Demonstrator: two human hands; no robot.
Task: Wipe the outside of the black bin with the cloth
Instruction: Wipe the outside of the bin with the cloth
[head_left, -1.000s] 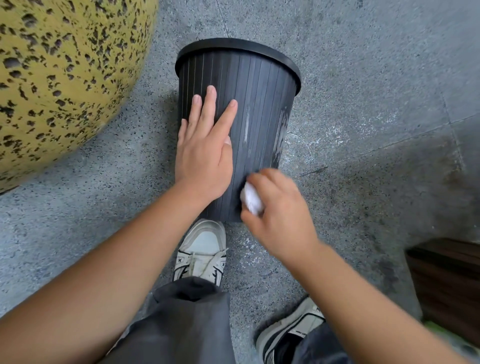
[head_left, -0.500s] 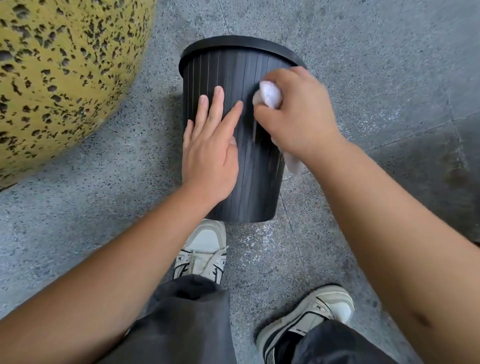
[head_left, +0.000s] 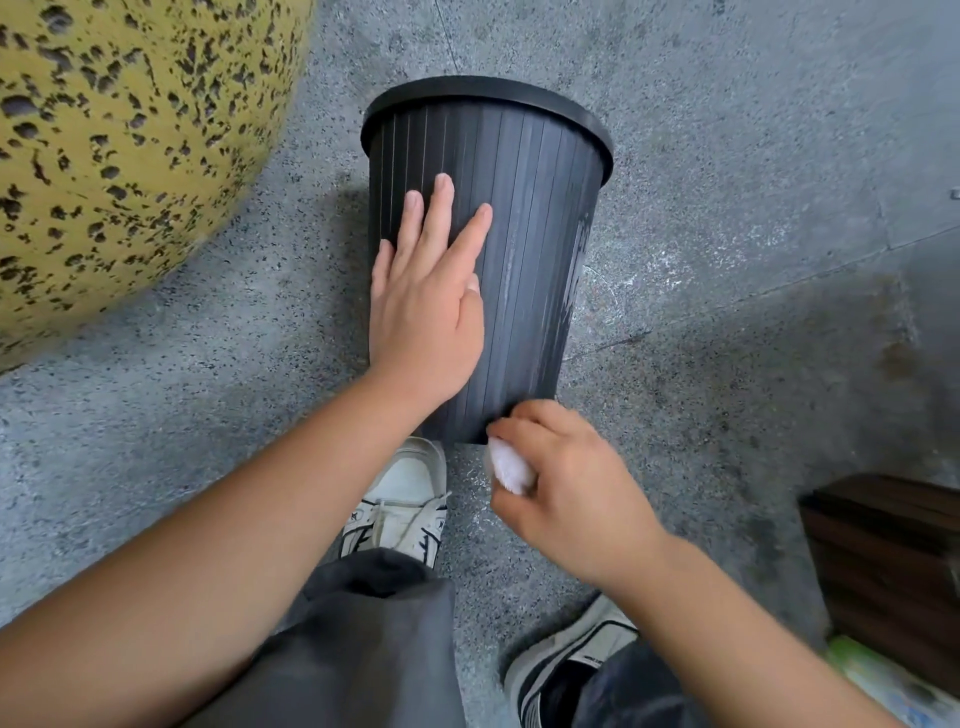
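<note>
On the grey speckled floor (head_left: 727, 156), left hand (head_left: 428, 306) lies flat, fingers (head_left: 439, 208) spread, against the ribbed black plastic bin (head_left: 524, 234); right hand (head_left: 571, 488) fingers pinch a crumpled white cloth (head_left: 511, 467) at its base.

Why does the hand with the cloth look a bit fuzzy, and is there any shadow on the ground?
Head view: the right hand gripping the white cloth is slightly smeared, likely motion blur, while the left hand on the black bin looks sharp. The light is soft; faint shadow darkens the floor beside the bin.
</note>
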